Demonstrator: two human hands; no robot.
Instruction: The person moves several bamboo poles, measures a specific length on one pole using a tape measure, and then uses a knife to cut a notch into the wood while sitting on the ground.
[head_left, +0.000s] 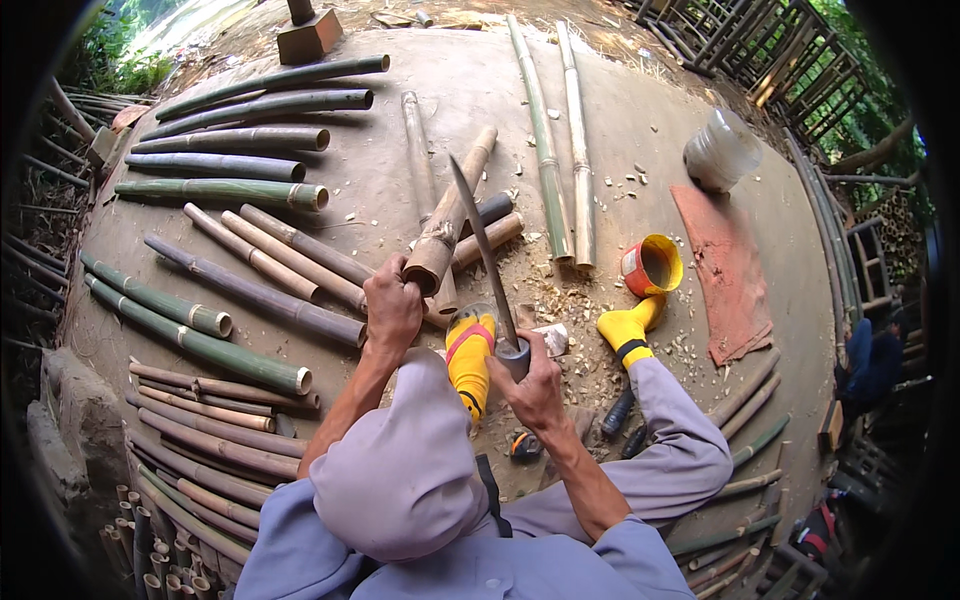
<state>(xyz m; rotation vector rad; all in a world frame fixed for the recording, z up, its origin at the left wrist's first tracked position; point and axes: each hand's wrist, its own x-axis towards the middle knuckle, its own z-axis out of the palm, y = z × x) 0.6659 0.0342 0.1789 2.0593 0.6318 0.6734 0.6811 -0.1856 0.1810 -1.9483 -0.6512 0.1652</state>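
My left hand (392, 308) is closed around the near end of a brown bamboo pole (468, 180), whose cut mouth tilts toward me. The pole slants away to the upper right and rests across other bamboo pieces. In my right hand (534, 390) is a machete (482, 240), gripped by its thick grey handle. Its long dark blade points up and away, along the right side of the pole; I cannot tell whether the two touch. Just below the pole's mouth is my foot in a yellow sock (470, 365) with a red sandal strap.
Green and brown bamboo poles (240, 192) lie in rows at the left. Two long poles (578, 150) lie at the far middle. A red-and-yellow tin (653, 265), a cloudy plastic jug (722, 150) and an orange-red sheet (718, 275) are at the right. Wood chips (590, 340) litter the ground.
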